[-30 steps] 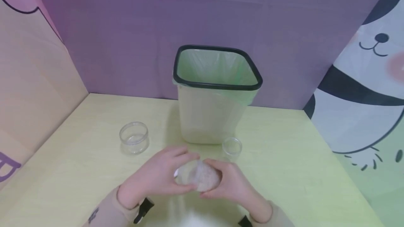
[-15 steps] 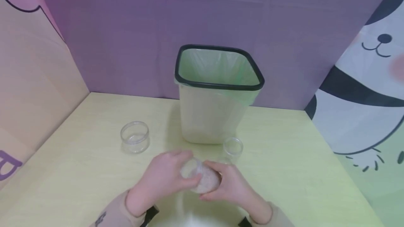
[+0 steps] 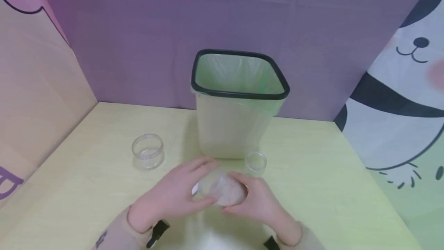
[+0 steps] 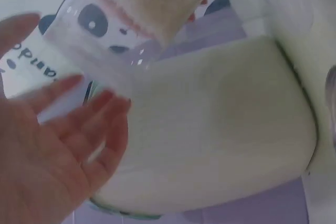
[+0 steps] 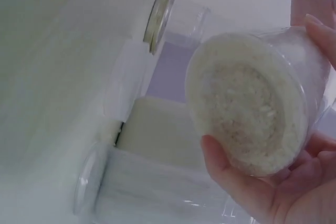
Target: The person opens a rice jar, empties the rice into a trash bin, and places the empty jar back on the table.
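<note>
A clear jar [image 3: 229,193] filled partly with whitish grains lies tilted in the air, its base towards my right side. My right hand [image 3: 260,195] grips the base end; in the right wrist view a finger curls over the edge of the jar's grain-covered base [image 5: 247,111]. Around the other, clear end is my left hand [image 3: 173,191]. In the left wrist view the left hand [image 4: 63,140] has loosely bent, spread fingers beside the jar's clear end. Whether those fingertips touch the jar is too blurred to tell. A small white patch shows between left thumb and fingers.
A white bin [image 3: 232,126] with a black rim and green liner stands behind the hands. To its left sits a round clear container [image 3: 148,151], and a smaller clear one [image 3: 255,162] stands at its front right. A purple backdrop [image 3: 132,41] rises at the back.
My left hand first turned forward over the jar's clear end, then rolled back to the left with its fingers wider. The jar and right hand have risen slightly to the right.
</note>
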Action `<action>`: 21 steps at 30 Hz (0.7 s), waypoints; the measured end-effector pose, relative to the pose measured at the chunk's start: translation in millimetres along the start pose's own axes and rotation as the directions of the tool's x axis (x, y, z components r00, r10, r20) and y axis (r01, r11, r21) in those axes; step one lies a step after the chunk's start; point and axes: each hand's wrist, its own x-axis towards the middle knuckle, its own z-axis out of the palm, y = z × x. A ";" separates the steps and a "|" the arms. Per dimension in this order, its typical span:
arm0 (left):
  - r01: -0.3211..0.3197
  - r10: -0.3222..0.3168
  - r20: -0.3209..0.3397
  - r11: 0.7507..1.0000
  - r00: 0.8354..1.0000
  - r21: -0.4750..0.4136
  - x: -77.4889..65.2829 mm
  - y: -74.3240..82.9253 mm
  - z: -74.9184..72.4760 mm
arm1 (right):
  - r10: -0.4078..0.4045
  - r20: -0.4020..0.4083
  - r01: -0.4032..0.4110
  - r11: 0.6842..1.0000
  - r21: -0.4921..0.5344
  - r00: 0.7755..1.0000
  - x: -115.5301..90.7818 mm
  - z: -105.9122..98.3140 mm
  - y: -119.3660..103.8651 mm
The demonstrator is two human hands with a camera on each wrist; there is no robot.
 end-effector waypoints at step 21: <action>-0.330 0.331 -0.082 0.944 0.940 0.029 0.6 -15.8 -2.5 | -0.059 0.028 0.055 0.988 0.141 0.998 0.0 -3.7 -0.7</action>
